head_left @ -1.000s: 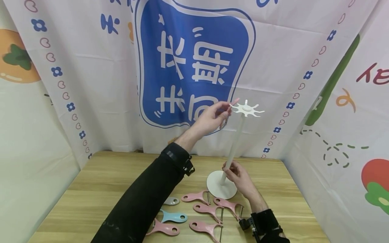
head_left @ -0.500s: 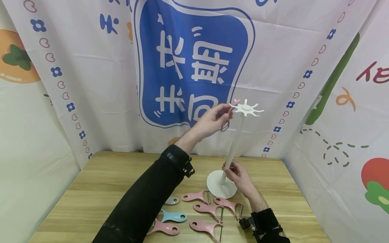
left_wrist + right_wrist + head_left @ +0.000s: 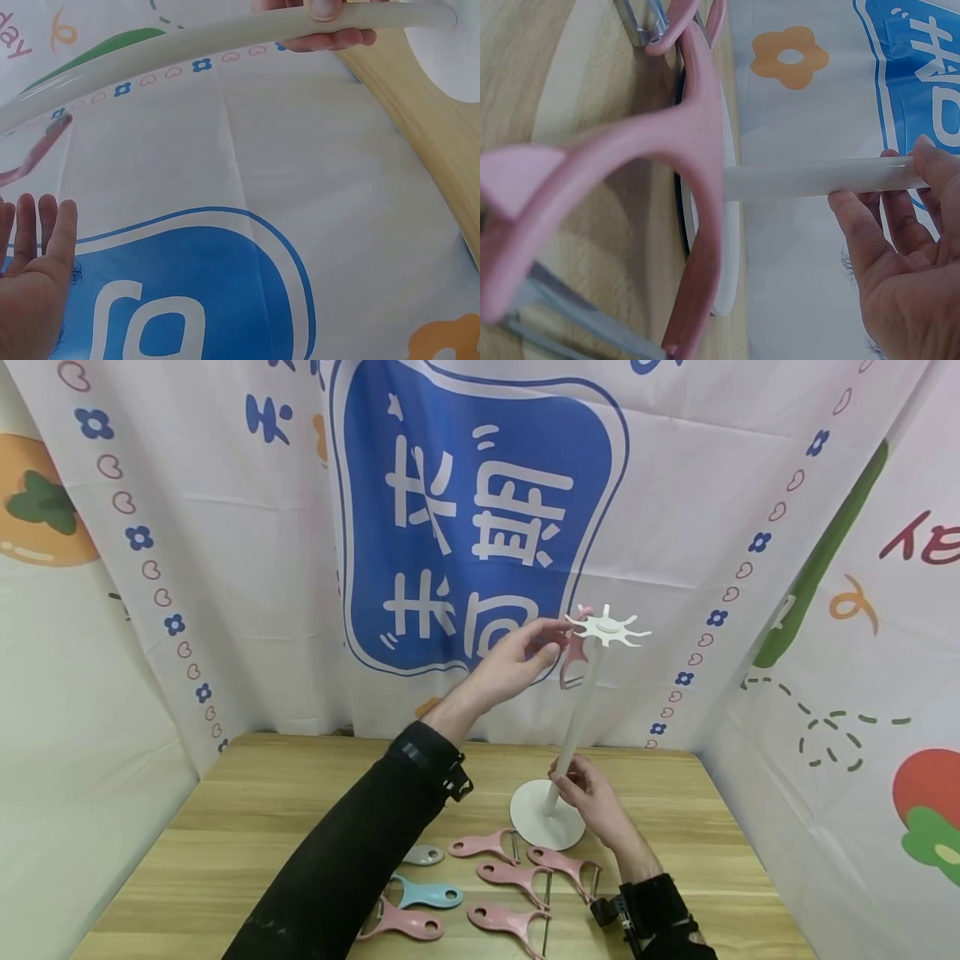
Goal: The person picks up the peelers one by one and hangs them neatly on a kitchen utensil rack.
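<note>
A white stand [image 3: 577, 718] with a round base and a ring of hook arms at its top stands upright on the table. From a left-side hook arm hangs a pink peeler [image 3: 575, 650], blade end down. My left hand [image 3: 516, 658] is just left of that peeler; in the left wrist view its fingers [image 3: 67, 225] are extended, with the peeler [image 3: 36, 157] beyond them. Low on the pole, my right hand [image 3: 596, 802] grips the stand between thumb and fingers, as the right wrist view also shows.
Several pink peelers [image 3: 510, 875] lie on the wooden table [image 3: 300, 802] in front of the base. Among them are a blue peeler [image 3: 431, 894] and a grey one [image 3: 424, 856], partly behind my left sleeve. A printed white curtain [image 3: 300, 568] hangs behind.
My left hand has let go of the pink peeler and drawn slightly left. The peeler has swung from tilted to hanging down on the hook arm. My right hand keeps its place.
</note>
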The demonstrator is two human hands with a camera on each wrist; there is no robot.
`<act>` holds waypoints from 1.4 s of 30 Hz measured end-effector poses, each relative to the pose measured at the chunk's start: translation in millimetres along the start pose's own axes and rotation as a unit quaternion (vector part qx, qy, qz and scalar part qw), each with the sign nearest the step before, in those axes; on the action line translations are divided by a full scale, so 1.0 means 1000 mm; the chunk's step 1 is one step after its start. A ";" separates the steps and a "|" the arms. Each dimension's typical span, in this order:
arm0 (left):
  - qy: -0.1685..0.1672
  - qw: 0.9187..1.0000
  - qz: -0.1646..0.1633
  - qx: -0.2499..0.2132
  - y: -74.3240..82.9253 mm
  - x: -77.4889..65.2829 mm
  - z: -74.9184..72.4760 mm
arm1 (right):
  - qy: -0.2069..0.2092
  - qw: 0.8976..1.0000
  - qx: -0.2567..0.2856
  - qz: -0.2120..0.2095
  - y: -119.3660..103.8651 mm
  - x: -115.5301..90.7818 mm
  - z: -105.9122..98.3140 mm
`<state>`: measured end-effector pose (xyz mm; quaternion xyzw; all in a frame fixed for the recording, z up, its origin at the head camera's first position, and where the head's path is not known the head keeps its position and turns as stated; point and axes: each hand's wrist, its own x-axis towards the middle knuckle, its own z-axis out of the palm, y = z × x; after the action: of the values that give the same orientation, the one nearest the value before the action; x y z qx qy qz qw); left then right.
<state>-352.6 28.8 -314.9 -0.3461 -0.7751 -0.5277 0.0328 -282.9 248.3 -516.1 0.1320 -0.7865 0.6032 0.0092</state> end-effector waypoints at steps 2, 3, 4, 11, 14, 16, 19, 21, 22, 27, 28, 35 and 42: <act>-0.001 1.000 0.000 0.011 0.000 -0.003 -0.002 | 0.001 1.000 -0.002 0.000 0.000 0.000 0.000; 0.000 1.000 -0.001 0.018 0.001 -0.005 -0.003 | 0.002 1.000 -0.001 0.001 0.000 0.000 0.000; 0.001 1.000 -0.001 0.025 0.001 -0.007 -0.004 | 0.002 1.000 -0.002 0.001 0.000 0.000 0.000; 0.012 0.997 -0.004 0.072 0.001 -0.021 -0.015 | 0.006 1.000 0.001 0.001 0.001 0.001 0.000; 0.019 0.995 -0.015 0.095 0.002 -0.029 -0.019 | 0.007 1.000 0.000 0.005 0.001 0.001 0.001; 0.020 0.994 -0.013 0.104 0.002 -0.034 -0.021 | 0.007 1.000 -0.001 0.006 0.001 0.001 0.001; 0.018 0.993 -0.003 0.119 0.003 -0.041 -0.025 | 0.006 1.000 -0.003 0.004 0.001 0.001 0.001; 0.016 0.991 0.015 0.132 0.003 -0.045 -0.027 | 0.004 1.000 -0.005 0.002 0.001 0.001 0.000; 0.015 0.990 0.021 0.138 0.003 -0.047 -0.028 | 0.004 1.000 -0.007 0.001 0.001 0.001 0.000; 0.012 0.984 0.035 0.176 0.001 -0.059 -0.031 | 0.002 1.000 -0.006 -0.003 0.002 0.001 0.000; 0.012 0.982 0.037 0.183 0.001 -0.062 -0.031 | 0.003 1.000 -0.006 -0.004 0.002 0.001 -0.001; 0.002 0.971 0.050 0.232 -0.001 -0.079 -0.030 | 0.002 1.000 -0.006 -0.004 0.002 0.001 -0.001; -0.018 0.964 0.043 0.263 -0.001 -0.099 -0.029 | -0.003 1.000 0.002 -0.004 0.003 0.000 -0.001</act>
<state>-287.2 -46.0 -344.2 -0.3673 -0.8716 -0.2968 0.1317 -283.6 249.7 -518.4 0.1370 -0.7846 0.6046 0.0093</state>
